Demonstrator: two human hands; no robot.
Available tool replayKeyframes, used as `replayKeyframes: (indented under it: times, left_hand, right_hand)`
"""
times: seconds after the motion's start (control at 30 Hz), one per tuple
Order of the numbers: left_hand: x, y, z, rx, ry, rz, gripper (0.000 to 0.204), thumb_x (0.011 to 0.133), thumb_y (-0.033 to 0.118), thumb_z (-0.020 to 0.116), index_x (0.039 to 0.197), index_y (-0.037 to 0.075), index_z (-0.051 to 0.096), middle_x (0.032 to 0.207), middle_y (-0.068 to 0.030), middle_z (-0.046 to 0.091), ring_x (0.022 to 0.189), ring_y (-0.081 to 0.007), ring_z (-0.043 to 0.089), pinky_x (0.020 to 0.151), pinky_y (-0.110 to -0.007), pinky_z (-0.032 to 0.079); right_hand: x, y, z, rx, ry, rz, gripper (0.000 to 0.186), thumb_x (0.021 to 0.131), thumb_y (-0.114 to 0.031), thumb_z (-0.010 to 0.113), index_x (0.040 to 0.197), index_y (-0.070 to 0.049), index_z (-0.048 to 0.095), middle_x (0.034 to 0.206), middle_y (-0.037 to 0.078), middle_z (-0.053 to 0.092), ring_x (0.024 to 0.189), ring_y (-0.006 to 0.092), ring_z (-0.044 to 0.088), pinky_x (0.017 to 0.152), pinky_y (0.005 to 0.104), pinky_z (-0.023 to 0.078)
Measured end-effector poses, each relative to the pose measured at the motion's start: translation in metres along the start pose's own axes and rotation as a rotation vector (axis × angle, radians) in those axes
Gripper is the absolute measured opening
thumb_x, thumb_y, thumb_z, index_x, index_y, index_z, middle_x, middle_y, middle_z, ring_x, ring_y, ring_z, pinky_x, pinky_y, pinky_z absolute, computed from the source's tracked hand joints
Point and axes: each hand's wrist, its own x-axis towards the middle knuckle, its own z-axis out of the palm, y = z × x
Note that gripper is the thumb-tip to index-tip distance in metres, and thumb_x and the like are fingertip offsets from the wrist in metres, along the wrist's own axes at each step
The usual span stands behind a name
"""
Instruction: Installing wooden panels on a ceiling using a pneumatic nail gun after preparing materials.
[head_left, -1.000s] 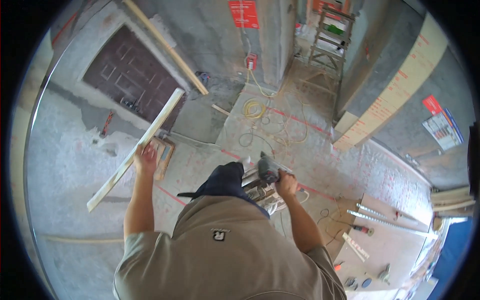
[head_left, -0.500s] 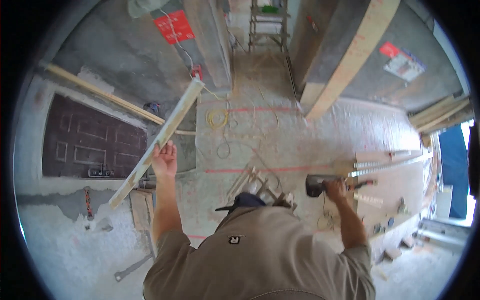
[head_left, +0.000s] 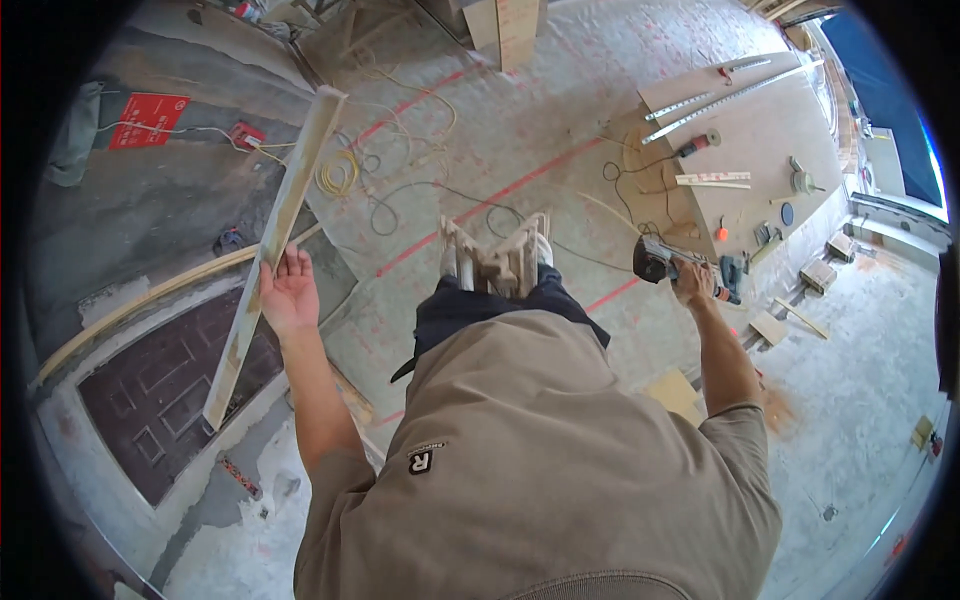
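The left hand point(head_left: 290, 295) is holding a long wooden strip point(head_left: 287, 200) near its middle, palm showing, while the right hand point(head_left: 692, 283) is gripping a dark power tool point(head_left: 655, 260). The strip is slanting on the person's left, its near end overlapping a brown door point(head_left: 170, 400) in view. Several tools point(head_left: 697, 143) are lying on a pale sheet point(head_left: 770, 118) beyond the right hand.

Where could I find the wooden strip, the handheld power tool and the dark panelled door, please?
Wooden strip point(head_left: 275, 230): head view, near mid-length.
Handheld power tool point(head_left: 654, 260): head view, dark left end.
Dark panelled door point(head_left: 172, 388): head view, central panelling.
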Motion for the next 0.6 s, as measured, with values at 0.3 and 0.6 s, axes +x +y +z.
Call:
replayKeyframes:
  times: [0.3,0.6]
  left_hand:
    - [-0.005,-0.024,0.053,-0.119,-0.222,0.003,0.03,0.105,0.024,0.05,0.123,0.003,0.061,0.124,-0.0138,0.065,0.11,-0.0281,0.058,0.107,-0.046,0.042]
    - [0.026,0.069,0.079,-0.044,-0.33,-0.027,0.049,0.1,0.039,0.062,0.131,0.001,0.058,0.113,-0.0096,0.067,0.083,-0.0229,0.059,0.077,-0.039,0.051]
  right_hand:
    - [-0.005,0.08,0.087,-0.169,0.016,-0.014,0.025,0.089,-0.025,0.05,0.104,-0.018,0.07,0.105,0.013,0.074,0.103,0.0288,0.07,0.101,0.0488,0.044]
    - [0.048,-0.016,0.009,-0.225,0.066,0.019,0.015,0.091,-0.029,0.059,0.097,-0.03,0.073,0.097,-0.003,0.074,0.095,0.0177,0.07,0.077,0.0447,0.037]
